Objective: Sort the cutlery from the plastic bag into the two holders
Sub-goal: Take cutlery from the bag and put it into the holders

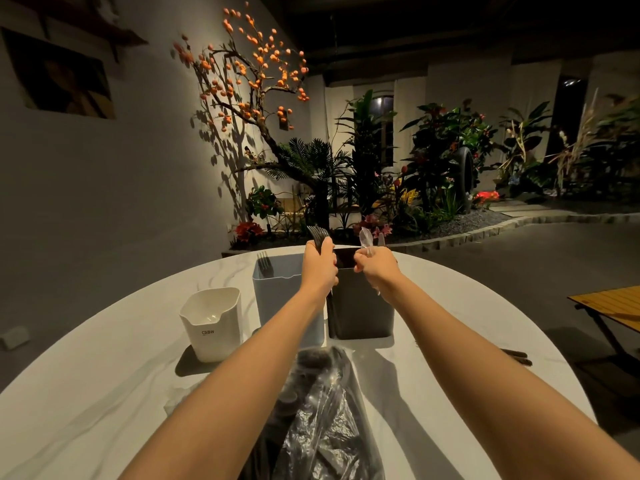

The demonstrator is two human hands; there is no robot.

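1. A white container (212,323) printed "CRBW" stands at the left on the round white table (86,393), on a dark mat (188,363).
2. Just to its right stands the light grey-blue holder (277,289), with one black fork (265,263) upright inside at its far left corner.
3. The left hand (318,266) is raised over the seam between the two holders, fingers curled round a bundle of black forks (318,233) whose tines fan out above the fist.
4. The dark grey holder (360,313) stands touching the right side of the light one.
5. The right hand (375,266) is held above the dark holder's far rim, fingers closed round clear plastic cutlery (366,239); a clear spoon bowl stands up above the fist.
6. The plastic bag (325,420) lies on the near part of the table between the two forearms, crumpled and see-through, with dark cutlery inside.
7. A few dark utensils (516,356) lie at the right edge of the table; what kind they are cannot be told.
8. A wooden slatted side table (609,304) stands beyond the right edge.
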